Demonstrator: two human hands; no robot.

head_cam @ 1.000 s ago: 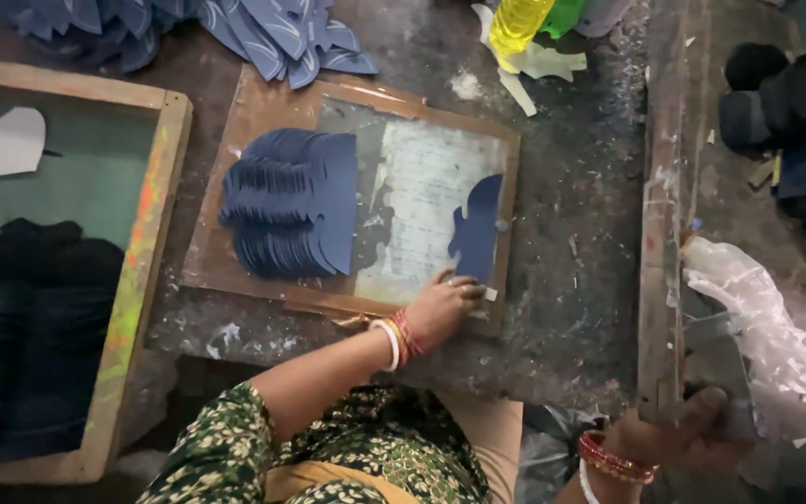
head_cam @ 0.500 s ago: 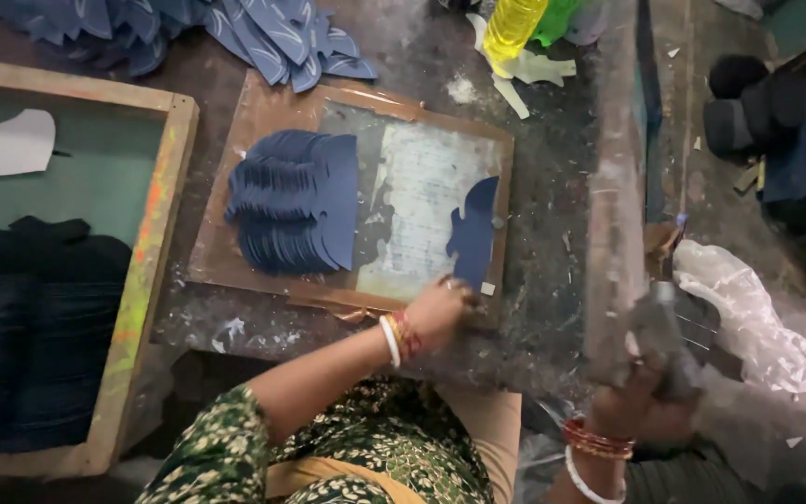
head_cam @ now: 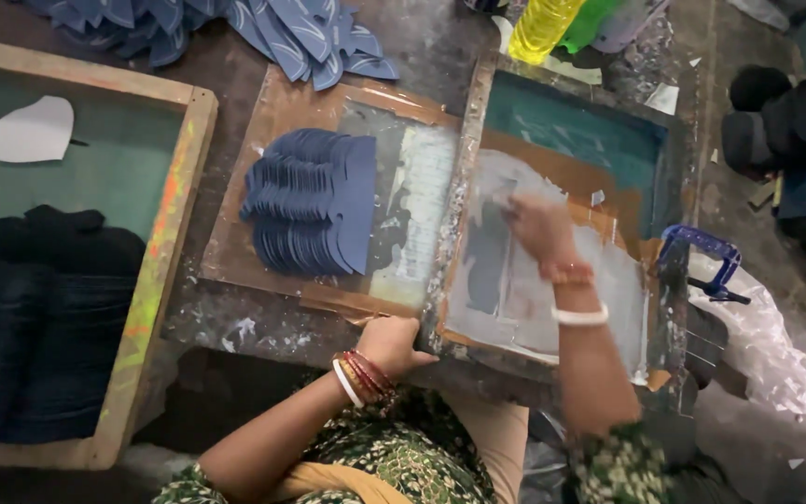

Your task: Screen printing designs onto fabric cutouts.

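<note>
Navy fabric cut-outs (head_cam: 314, 201) lay fanned in a stack on a brown board (head_cam: 263, 252), left of the printing screen (head_cam: 562, 233), within easy reach. The left hand (head_cam: 394, 345) gripped the screen's near corner, steadying it on the counter (head_cam: 235, 327). The right hand (head_cam: 534, 224), wrist bent downward, pressed on the pale mesh; whatever it clenched could not be made out.

Big wooden frame (head_cam: 172, 233) with green mesh at the table's left edge; white paper cutout (head_cam: 32, 129) lies on the mesh near its far end, dark folded cloth (head_cam: 39, 317) fills its near half. Pile of blue printed pieces (head_cam: 263, 28) at the far edge. Yellow bottle (head_cam: 545, 26) and green bottle (head_cam: 588, 22) at far edge, touching. Blue clamp (head_cam: 707, 261) at right edge, crumpled clear plastic (head_cam: 769, 347) just beside it.
</note>
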